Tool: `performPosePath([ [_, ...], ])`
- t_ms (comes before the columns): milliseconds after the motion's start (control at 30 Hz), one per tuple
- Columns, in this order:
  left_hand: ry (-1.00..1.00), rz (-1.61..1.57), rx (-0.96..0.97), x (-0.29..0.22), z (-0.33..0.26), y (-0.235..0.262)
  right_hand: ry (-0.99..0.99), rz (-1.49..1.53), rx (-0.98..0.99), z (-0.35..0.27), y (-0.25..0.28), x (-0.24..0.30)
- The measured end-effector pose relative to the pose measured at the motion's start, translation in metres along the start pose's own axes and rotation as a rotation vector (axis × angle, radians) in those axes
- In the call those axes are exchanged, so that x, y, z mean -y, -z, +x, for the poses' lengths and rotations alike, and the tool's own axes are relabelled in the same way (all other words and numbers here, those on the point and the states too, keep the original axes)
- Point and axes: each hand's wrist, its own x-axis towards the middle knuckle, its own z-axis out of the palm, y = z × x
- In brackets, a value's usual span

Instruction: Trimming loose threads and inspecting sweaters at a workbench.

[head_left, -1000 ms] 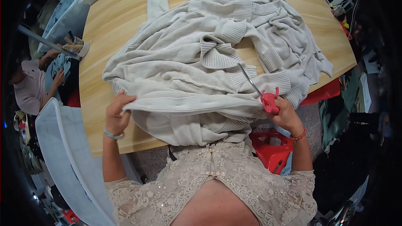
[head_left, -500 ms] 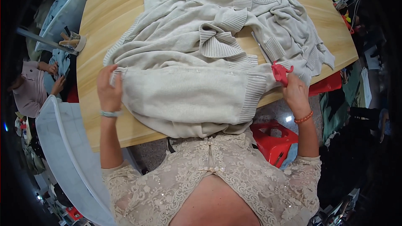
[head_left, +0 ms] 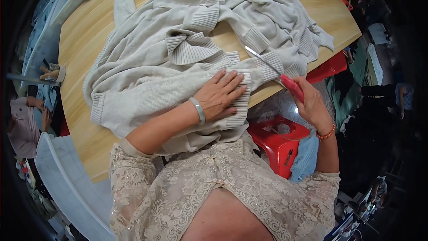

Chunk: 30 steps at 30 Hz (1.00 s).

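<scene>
Pale grey knit sweaters lie heaped on the wooden table (head_left: 80,53). Nearest me is a folded knit panel (head_left: 142,100) with a ribbed band (head_left: 242,107) at its right end. My left hand (head_left: 220,94) rests flat over that end, fingers spread, pressing on the knit and partly on the ribbing. In my right hand (head_left: 313,107) is a pair of red-handled scissors (head_left: 293,88). Their long metal blade points up and left, over a ribbed cuff (head_left: 269,64) by the table's right edge. Whether the blade touches the cuff, I cannot tell.
A red plastic stool (head_left: 278,145) stands below the table's near edge, with blue cloth (head_left: 305,156) beside it. A white bin (head_left: 67,187) is at the lower left. A small holder of tools (head_left: 53,73) sits by the left edge. Another person works at the far left.
My left hand has moved from the panel's left end across to its right end and lies flat. The scissors have swung round, blade now showing. The whole view has shifted, moving the table leftward.
</scene>
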Motion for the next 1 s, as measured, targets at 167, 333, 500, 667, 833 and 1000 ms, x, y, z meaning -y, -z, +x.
performPosePath([
  [167,0.003,0.001,-0.022,-0.001,0.003,-0.005,-0.084,-0.071,0.285,-0.027,0.022,-0.006],
  [333,0.022,0.020,-0.028,0.000,0.001,-0.006,-0.131,-0.238,0.402,-0.018,0.033,0.013],
  [500,0.043,0.035,-0.028,-0.001,-0.003,-0.009,0.024,-0.168,0.419,0.008,0.020,0.039],
  [667,0.055,0.063,-0.009,-0.004,-0.004,-0.011,0.201,-0.112,0.463,0.048,-0.011,0.076],
  [833,0.046,0.040,-0.012,-0.005,-0.004,-0.015,0.258,-0.161,0.484,0.061,-0.018,0.082],
  [1000,0.051,0.027,-0.032,-0.002,-0.002,-0.016,0.018,-0.266,0.457,0.028,0.022,0.055],
])
